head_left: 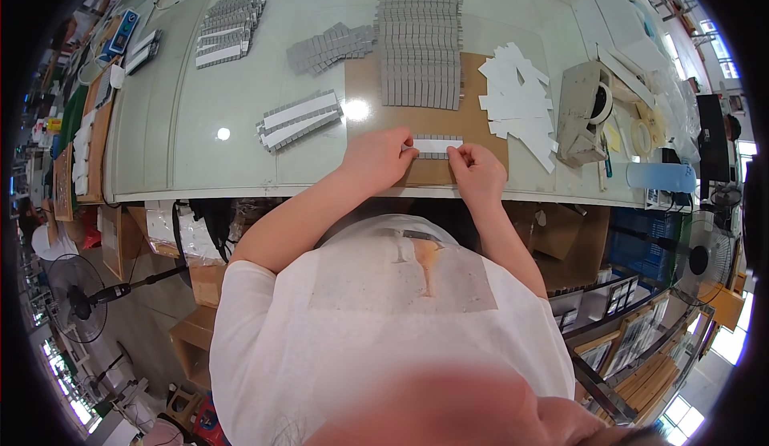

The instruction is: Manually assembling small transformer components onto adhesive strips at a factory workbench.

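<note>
A short white strip (438, 146) lies along a row of small grey toothed pieces on a brown cardboard sheet (473, 85) near the table's front edge. At its left end, the fingers of my left hand (383, 157) are pinched together on the strip. My right hand (482, 175) grips the other end between thumb and fingertips. Just beyond the hands stands a long block of stacked grey segmented strips (419, 45). To the left is a small group of grey strips topped with white ones (299, 120). Loose white strips (517, 97) are heaped on the right.
More grey segmented strips (332, 48) and a further stack (232, 25) lie at the far left. On the right are a tape dispenser (583, 113), tape rolls (641, 137) and a blue bottle (662, 177). Fans (698, 258) stand beyond the table's sides.
</note>
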Demonstrator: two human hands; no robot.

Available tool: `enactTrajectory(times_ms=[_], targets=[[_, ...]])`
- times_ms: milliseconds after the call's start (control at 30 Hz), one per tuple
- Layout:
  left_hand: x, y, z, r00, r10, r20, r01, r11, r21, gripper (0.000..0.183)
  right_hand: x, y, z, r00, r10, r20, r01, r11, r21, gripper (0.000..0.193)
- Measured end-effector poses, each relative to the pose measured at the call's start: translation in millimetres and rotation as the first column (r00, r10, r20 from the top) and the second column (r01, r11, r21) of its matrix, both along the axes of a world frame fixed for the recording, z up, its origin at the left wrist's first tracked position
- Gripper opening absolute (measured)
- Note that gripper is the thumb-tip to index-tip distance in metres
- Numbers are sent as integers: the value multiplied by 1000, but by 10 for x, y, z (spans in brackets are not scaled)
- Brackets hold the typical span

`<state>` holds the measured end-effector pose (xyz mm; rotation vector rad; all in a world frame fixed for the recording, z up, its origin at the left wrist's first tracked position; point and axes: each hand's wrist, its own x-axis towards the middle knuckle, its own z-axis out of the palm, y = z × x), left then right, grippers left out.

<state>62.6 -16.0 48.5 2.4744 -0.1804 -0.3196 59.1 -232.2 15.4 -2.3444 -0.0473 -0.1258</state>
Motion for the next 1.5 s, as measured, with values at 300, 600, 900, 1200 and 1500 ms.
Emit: enactTrajectory(times_ms=[300, 600, 900, 1200, 1500], targets=[[28, -7, -25, 999, 15, -39, -15, 1000, 12, 25, -19, -13, -83, 992, 20, 122, -15, 999, -40, 14], [34, 11, -52, 999, 35, -39, -36, 999, -16, 27, -295, -206, -122, 883, 289, 371, -88, 876, -474, 39], [-5, 132, 2, 997, 67, -35, -66, 997, 34, 28, -295, -266, -196, 894, 326, 307, -162, 874, -457, 42], [-449, 611, -281, 935, 135, 326, -99, 987, -125, 24, -282, -239, -219, 881, 312, 357, -158, 903, -400, 42], [-597, 413, -318, 784, -188, 591, 84, 976, 200, 57, -266, 379, -16, 828, 503, 249, -379, 828, -413, 45]])
